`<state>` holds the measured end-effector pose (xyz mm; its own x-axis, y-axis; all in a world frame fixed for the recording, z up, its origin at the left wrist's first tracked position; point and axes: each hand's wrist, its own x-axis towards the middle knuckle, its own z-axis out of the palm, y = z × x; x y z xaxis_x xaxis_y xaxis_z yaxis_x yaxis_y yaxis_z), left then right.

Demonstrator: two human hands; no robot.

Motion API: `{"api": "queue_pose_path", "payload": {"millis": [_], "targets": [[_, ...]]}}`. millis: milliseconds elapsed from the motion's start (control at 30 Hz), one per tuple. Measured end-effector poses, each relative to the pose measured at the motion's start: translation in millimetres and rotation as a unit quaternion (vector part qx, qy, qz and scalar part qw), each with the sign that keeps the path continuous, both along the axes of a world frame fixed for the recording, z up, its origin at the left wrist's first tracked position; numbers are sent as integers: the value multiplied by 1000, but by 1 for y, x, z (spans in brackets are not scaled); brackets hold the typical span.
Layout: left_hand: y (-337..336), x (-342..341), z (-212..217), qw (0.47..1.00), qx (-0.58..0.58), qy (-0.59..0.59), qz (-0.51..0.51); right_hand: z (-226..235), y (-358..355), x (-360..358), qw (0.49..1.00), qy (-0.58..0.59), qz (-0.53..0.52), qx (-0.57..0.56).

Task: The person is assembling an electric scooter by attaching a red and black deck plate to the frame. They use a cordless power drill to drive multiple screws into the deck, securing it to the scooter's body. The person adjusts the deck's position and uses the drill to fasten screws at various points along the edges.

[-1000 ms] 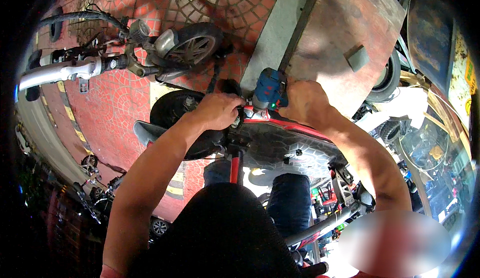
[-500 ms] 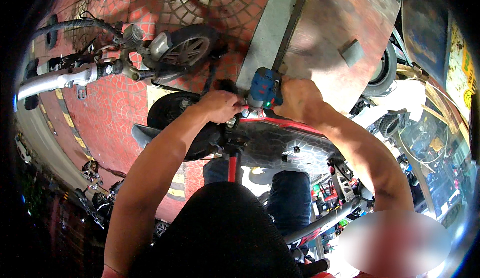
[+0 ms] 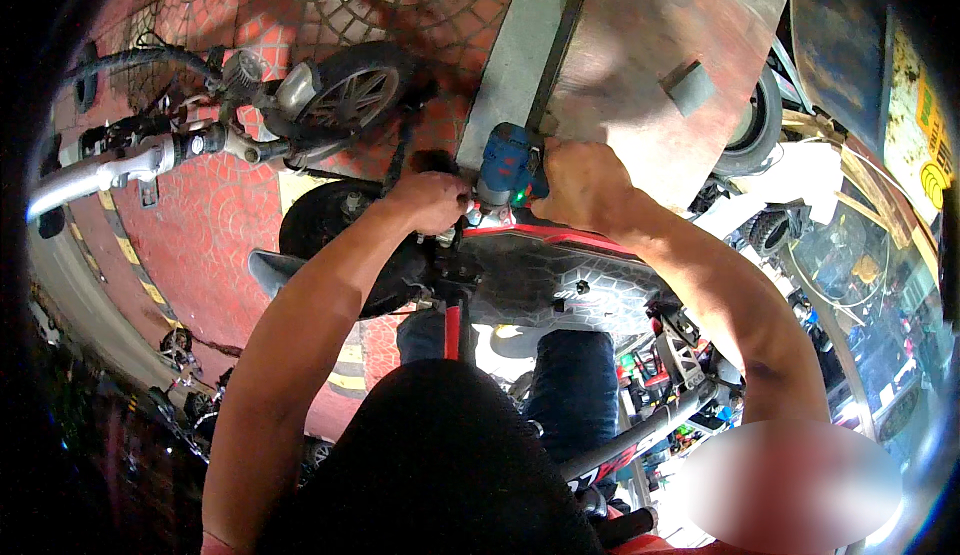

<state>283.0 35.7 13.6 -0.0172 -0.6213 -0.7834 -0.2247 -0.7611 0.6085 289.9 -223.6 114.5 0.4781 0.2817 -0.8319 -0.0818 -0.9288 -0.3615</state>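
Observation:
My right hand [image 3: 588,185] is wrapped round the grip of a blue cordless impact driver [image 3: 505,163] with a small green light. The driver's nose meets the end of a scooter's black deck [image 3: 545,280], beside its red edge strip. My left hand [image 3: 436,203] is closed just left of the driver's nose, fingers pinched at the bracket by the scooter's black wheel [image 3: 312,223]; whatever they grip is hidden. A dark mudguard [image 3: 268,273] sticks out past that wheel.
Another scooter [image 3: 150,160] lies at the left on red patterned paving [image 3: 200,255]. Ahead stands a pale board [image 3: 650,45] with a small grey block [image 3: 688,88] on it. Tyres [image 3: 755,130], wood and a glass case [image 3: 850,275] crowd the right.
The whole view has shifted slightly, so everything sits a little further left. Both hands and the driver keep their places at the deck's end.

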Motion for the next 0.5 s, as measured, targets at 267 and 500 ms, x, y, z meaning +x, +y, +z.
{"api": "queue_pose_path", "payload": {"millis": [267,500], "targets": [[-2,-1,-3,1000,9,-15,-21,-3,-9,-11,996,-78,30,25],[-7,6,15,999,11,-33,-1,2,-18,4,998,-33,-43,17]]}}
